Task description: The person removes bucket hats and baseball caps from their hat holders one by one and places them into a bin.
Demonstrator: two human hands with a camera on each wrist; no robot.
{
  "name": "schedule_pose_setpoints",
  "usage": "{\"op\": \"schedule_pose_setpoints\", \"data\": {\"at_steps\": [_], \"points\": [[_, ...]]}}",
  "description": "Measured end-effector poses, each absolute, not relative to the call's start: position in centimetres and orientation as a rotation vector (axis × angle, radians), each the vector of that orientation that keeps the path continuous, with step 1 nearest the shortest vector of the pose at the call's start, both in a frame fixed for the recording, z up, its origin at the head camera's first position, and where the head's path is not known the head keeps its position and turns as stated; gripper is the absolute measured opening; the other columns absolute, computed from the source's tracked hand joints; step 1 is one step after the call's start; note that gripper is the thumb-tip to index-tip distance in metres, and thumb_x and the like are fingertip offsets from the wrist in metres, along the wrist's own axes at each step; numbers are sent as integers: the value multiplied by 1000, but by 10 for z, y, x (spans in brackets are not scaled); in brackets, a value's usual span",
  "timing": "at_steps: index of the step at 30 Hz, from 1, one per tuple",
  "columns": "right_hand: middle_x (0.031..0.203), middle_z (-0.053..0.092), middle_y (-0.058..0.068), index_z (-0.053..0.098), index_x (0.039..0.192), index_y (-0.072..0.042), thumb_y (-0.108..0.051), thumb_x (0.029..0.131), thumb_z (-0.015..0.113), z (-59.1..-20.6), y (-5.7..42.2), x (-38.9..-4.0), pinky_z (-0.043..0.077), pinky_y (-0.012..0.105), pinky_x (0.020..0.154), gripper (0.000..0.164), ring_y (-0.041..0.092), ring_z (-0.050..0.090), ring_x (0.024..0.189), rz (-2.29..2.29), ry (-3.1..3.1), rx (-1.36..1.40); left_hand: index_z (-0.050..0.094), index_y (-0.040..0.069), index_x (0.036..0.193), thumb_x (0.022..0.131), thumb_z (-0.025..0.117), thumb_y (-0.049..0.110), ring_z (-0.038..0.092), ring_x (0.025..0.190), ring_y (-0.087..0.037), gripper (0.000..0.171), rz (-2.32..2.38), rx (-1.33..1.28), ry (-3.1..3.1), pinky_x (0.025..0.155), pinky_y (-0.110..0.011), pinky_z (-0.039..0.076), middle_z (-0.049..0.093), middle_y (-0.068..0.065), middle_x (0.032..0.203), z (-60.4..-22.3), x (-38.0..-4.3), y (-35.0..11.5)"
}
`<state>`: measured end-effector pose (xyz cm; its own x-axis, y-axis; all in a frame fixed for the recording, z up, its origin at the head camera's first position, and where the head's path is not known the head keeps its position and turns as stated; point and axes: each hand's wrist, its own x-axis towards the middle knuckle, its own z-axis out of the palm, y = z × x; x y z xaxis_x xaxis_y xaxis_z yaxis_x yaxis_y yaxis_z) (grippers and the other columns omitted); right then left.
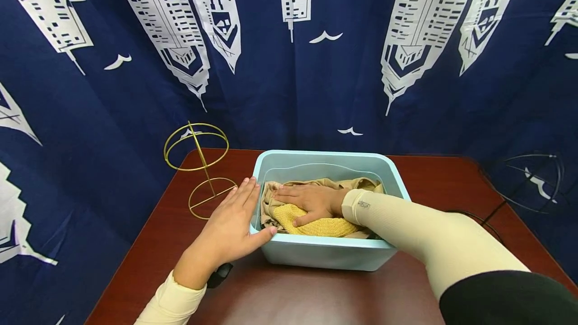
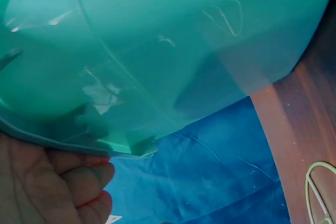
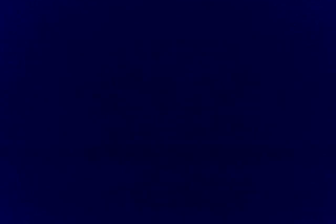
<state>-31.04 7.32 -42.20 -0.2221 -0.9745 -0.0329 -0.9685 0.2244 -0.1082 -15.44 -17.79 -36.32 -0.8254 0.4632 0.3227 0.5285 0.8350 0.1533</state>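
Observation:
A light blue plastic bin [image 1: 322, 254] stands on the table with folded cloth inside. Beige fabric [image 1: 363, 183] fills much of it, and a yellow textured cloth [image 1: 325, 228] lies on top toward the front. My right hand [image 1: 313, 202] rests flat on this pile, its fingers extended to the left. On the bin's left rim lies my left hand [image 1: 232, 224], fingers straight and thumb near the front corner. From below, the left wrist view shows the left fingers [image 2: 86, 182] along the rim. The right wrist view is almost wholly dark.
A gold wire stand [image 1: 207, 177] with round hoops is on the reddish-brown table [image 1: 149, 265], left of the bin. Black cables [image 1: 489, 219] trail at the right edge. Behind hangs a navy curtain [image 1: 293, 89] with white building prints.

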Motion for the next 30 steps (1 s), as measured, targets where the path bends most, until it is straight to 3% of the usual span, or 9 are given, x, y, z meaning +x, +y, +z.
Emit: {"op": "schedule_pose_setpoints", "data": {"at_steps": [10, 15, 19, 25, 30], "points": [[166, 9, 4, 15, 160, -12, -64, 96, 41, -405, 72, -311, 11, 35, 120, 86, 15, 3, 151, 77, 2381, -1883, 38, -7, 148, 89, 57, 62, 24, 148, -29, 92, -385, -751, -2738, 118, -47, 21, 33, -19, 157, -367, -156, -177], [165, 17, 3, 21, 160, -19, -72, 93, 38, -372, 71, -296, 17, 36, 120, 87, 19, 11, 151, 226, 2428, -1762, 38, -6, 148, 90, 52, 66, 23, 148, -28, 94, -361, -772, -2736, 118, -47, 21, 33, -18, 157, -370, -158, -177], [161, 27, 9, 30, 158, -21, -72, 94, 37, -325, 72, -276, 20, 45, 119, 82, 24, 19, 149, 262, 2505, -1709, 39, -7, 148, 90, 52, 66, 23, 148, -29, 94, -362, -791, -2736, 118, -48, 23, 32, -19, 157, -370, -159, -180], [155, 40, 11, 40, 153, -16, -59, 97, 50, -256, 108, -246, 23, 54, 116, 72, 27, 32, 145, 51, 2805, -1696, 36, -1, 152, 90, 54, 66, 12, 150, -28, 93, -520, -775, -2750, 118, -52, 19, 25, -14, 161, -369, -158, -187], [152, 44, 12, 44, 151, -13, -43, 94, 65, -241, 173, -218, 26, 56, 114, 68, 34, 40, 139, -230, 3084, -1382, 41, 5, 151, 93, 57, 59, 16, 150, -29, 81, -643, -729, -2697, 117, -56, 19, 27, -11, 161, -368, -155, -197]]}}
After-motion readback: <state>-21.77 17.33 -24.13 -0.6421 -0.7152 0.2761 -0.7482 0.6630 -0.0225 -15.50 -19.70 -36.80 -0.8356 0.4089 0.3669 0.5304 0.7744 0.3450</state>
